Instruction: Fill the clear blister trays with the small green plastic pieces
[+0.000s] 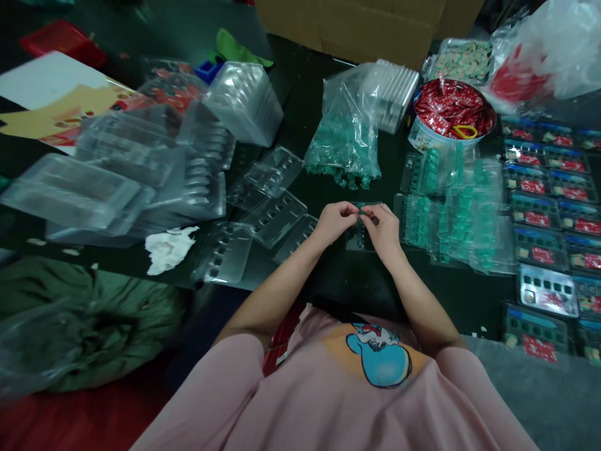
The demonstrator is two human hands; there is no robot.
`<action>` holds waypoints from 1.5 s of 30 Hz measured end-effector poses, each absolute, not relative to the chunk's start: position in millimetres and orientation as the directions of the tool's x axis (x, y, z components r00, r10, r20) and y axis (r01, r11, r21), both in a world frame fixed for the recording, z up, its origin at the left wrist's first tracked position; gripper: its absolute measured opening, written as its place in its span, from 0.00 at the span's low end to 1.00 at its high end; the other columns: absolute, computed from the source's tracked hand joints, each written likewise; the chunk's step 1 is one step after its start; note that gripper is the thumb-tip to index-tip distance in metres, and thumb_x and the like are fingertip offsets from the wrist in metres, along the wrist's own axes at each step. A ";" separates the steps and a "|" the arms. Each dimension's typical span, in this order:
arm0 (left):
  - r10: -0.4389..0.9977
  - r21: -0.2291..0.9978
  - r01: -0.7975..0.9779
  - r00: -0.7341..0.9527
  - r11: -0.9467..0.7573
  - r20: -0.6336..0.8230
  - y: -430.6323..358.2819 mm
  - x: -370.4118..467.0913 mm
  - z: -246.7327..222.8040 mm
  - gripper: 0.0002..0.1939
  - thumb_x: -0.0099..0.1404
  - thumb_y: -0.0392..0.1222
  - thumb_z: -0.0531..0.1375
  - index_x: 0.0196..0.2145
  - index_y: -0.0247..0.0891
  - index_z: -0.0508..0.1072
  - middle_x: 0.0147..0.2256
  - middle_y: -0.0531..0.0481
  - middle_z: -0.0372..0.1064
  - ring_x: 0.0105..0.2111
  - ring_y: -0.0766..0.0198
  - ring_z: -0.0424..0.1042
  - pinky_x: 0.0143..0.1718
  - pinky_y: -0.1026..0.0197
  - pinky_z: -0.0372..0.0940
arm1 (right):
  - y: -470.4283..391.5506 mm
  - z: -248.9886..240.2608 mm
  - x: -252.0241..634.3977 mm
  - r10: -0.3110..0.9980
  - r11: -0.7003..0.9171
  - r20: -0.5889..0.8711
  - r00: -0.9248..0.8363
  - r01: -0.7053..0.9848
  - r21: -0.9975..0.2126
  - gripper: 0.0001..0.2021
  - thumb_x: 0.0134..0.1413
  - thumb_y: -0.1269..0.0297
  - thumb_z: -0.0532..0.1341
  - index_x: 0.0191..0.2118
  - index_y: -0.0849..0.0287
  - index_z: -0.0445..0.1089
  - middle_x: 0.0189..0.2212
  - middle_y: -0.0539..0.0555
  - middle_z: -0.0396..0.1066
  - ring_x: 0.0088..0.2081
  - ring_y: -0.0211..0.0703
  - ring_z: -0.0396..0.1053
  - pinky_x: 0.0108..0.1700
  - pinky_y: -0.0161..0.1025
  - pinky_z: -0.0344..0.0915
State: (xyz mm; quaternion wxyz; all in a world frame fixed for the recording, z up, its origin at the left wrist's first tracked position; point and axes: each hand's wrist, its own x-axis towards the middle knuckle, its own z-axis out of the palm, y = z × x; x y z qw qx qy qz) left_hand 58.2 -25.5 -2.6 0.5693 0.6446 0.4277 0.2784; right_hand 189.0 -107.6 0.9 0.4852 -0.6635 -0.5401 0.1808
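Observation:
My left hand and my right hand meet over a clear plastic tray with moulded slots. Both are closed in a pinch, fingertips almost touching, at a small green plastic piece near the tray's top edge. Fingers hide most of that piece. Just beyond them, a clear bag of similar green pieces lies with its mouth towards me, several pieces spilling out. To the right of my right hand are stacked clear trays filled with green pieces.
Loose clear trays and a pile of plastic covers lie left, beside a crumpled white tissue. A round tin holds red packets and yellow-handled scissors. Filled packs line the right. A cardboard box stands behind.

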 end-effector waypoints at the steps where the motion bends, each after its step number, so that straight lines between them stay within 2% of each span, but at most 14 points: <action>1: 0.874 0.968 0.249 0.472 -0.007 -0.115 -26.1 58.9 -2.8 0.07 0.49 0.38 0.62 0.29 0.34 0.75 0.25 0.53 0.71 0.26 0.68 0.67 0.31 0.65 0.61 | -107.9 2.4 189.1 0.887 0.051 0.290 0.359 0.550 -0.834 0.06 0.56 0.68 0.60 0.37 0.58 0.74 0.36 0.55 0.74 0.35 0.42 0.72 0.41 0.41 0.70; 6: 0.884 0.951 0.303 0.459 -0.060 -0.090 -30.2 61.6 1.2 0.07 0.51 0.38 0.61 0.29 0.34 0.76 0.26 0.51 0.73 0.27 0.67 0.68 0.30 0.65 0.61 | -107.8 5.2 189.7 0.892 0.030 0.269 0.363 0.547 -0.837 0.05 0.56 0.67 0.60 0.35 0.56 0.74 0.34 0.54 0.76 0.35 0.43 0.73 0.41 0.41 0.70; 16: 0.892 0.905 0.388 0.451 -0.173 -0.023 -36.5 66.4 13.7 0.08 0.53 0.37 0.60 0.29 0.34 0.78 0.28 0.49 0.76 0.28 0.64 0.71 0.32 0.63 0.63 | -106.2 3.6 190.9 0.871 -0.064 0.141 0.471 0.392 -0.918 0.06 0.51 0.68 0.60 0.36 0.57 0.72 0.31 0.51 0.76 0.33 0.41 0.73 0.40 0.39 0.70; 19: 0.897 0.929 0.346 0.441 -0.129 -0.039 -36.4 67.5 12.3 0.08 0.52 0.38 0.60 0.29 0.34 0.78 0.27 0.50 0.75 0.28 0.64 0.71 0.33 0.63 0.64 | -106.4 3.2 191.1 0.865 -0.060 0.119 0.488 0.335 -0.940 0.07 0.50 0.68 0.59 0.36 0.58 0.72 0.30 0.51 0.75 0.32 0.40 0.73 0.39 0.39 0.70; 24: 0.886 0.978 0.206 0.446 0.036 -0.127 -35.9 68.2 10.5 0.09 0.51 0.39 0.60 0.29 0.34 0.77 0.26 0.50 0.74 0.27 0.65 0.72 0.34 0.62 0.66 | -107.1 0.2 195.0 0.888 -0.021 0.073 0.454 0.198 -0.980 0.08 0.49 0.65 0.62 0.38 0.58 0.71 0.32 0.52 0.75 0.35 0.40 0.74 0.41 0.39 0.71; 32: 0.850 0.974 0.228 0.510 0.012 -0.130 -35.8 65.1 14.7 0.10 0.49 0.43 0.65 0.28 0.34 0.75 0.26 0.50 0.72 0.27 0.66 0.68 0.31 0.64 0.62 | -107.7 0.2 199.2 0.900 -0.017 0.104 0.423 0.272 -0.962 0.07 0.49 0.66 0.60 0.37 0.57 0.71 0.32 0.51 0.75 0.34 0.40 0.73 0.40 0.39 0.70; 38: 0.875 0.950 0.299 0.478 -0.087 -0.070 -35.7 65.8 11.7 0.06 0.50 0.39 0.60 0.26 0.34 0.74 0.25 0.52 0.70 0.26 0.67 0.66 0.30 0.64 0.60 | -107.1 -4.6 197.4 0.910 -0.001 0.105 0.401 0.256 -0.967 0.05 0.50 0.65 0.59 0.35 0.57 0.68 0.31 0.50 0.73 0.32 0.39 0.72 0.38 0.38 0.69; 42: 0.882 0.937 0.324 0.470 -0.129 -0.041 -37.5 66.9 13.6 0.04 0.50 0.38 0.58 0.24 0.35 0.72 0.23 0.53 0.68 0.24 0.68 0.64 0.28 0.65 0.58 | -104.3 -6.3 194.5 0.902 -0.014 0.100 0.420 0.262 -0.965 0.04 0.47 0.66 0.59 0.32 0.55 0.64 0.27 0.47 0.69 0.29 0.37 0.68 0.35 0.36 0.66; 45: 0.872 0.946 0.307 0.486 -0.109 -0.057 -37.2 66.2 14.5 0.03 0.49 0.37 0.58 0.23 0.35 0.71 0.22 0.54 0.67 0.24 0.69 0.63 0.27 0.65 0.57 | -100.9 -10.6 194.3 0.907 -0.043 0.029 0.420 0.161 -0.986 0.06 0.44 0.66 0.59 0.30 0.54 0.59 0.25 0.45 0.66 0.27 0.35 0.66 0.33 0.35 0.64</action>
